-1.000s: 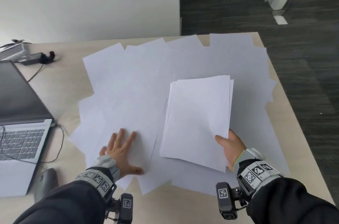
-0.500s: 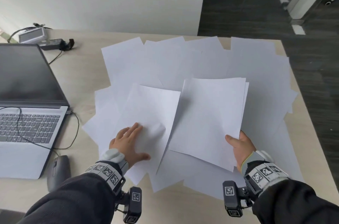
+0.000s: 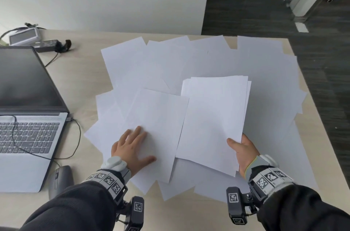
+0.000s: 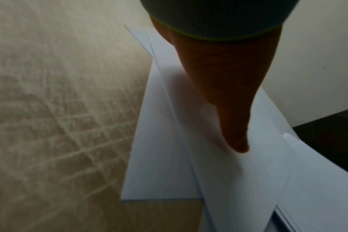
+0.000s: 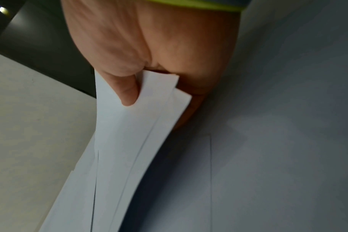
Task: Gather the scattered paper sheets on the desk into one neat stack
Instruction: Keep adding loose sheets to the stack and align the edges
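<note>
Many white paper sheets (image 3: 170,64) lie fanned over the desk (image 3: 79,71). My right hand (image 3: 240,147) grips the near right corner of a gathered stack (image 3: 214,117), thumb on top, and holds it slightly above the loose sheets. The right wrist view shows that hand (image 5: 141,55) pinching the uneven stack (image 5: 133,141). My left hand (image 3: 138,145) lies flat on a single sheet (image 3: 159,117), fingers straight, thumb spread. That sheet's right edge meets the stack's left edge. In the left wrist view a finger (image 4: 234,125) presses on this sheet (image 4: 228,180).
An open laptop (image 3: 28,98) stands at the left with a cable across its keyboard, and a grey mouse (image 3: 60,179) lies near its front corner. A charger brick (image 3: 47,45) sits at the back left. The desk's right edge (image 3: 312,117) drops to dark floor.
My left hand has drawn one sheet out of the spread and slid it right, up against the stack. The right hand has kept its grip on the stack.
</note>
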### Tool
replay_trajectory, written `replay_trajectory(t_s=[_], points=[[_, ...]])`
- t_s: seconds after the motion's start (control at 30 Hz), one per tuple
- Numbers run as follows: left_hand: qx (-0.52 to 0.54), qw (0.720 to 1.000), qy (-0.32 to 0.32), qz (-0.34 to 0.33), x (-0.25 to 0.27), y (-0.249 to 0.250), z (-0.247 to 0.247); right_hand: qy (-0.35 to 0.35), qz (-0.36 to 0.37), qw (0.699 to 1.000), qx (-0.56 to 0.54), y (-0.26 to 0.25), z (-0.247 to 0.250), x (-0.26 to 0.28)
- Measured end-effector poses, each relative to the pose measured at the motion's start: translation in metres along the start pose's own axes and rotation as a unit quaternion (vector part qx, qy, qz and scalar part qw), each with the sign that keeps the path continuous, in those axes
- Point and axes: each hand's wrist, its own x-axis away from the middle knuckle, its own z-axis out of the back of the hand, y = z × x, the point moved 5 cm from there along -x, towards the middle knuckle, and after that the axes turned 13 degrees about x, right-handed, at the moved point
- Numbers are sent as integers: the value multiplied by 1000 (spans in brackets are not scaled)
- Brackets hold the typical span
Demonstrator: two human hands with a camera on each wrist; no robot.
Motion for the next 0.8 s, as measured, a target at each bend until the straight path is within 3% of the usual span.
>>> replay_trajectory(t_s=[0.4,0.63,0.7,0.8], points=[[-7,993,-50,-104,-1,36,-19,-66,-15,997,-21,-11,-79,22],[-22,984,-99,-148,-6,69,-32,-69,-18,997,17,-10,-96,31],[-12,991,-68,-119,-12,69,-24,-59,4,997,47,-10,-96,31],[44,999,5,-4,-29,48,-3,-56,7,996,63,-11,-96,31]])
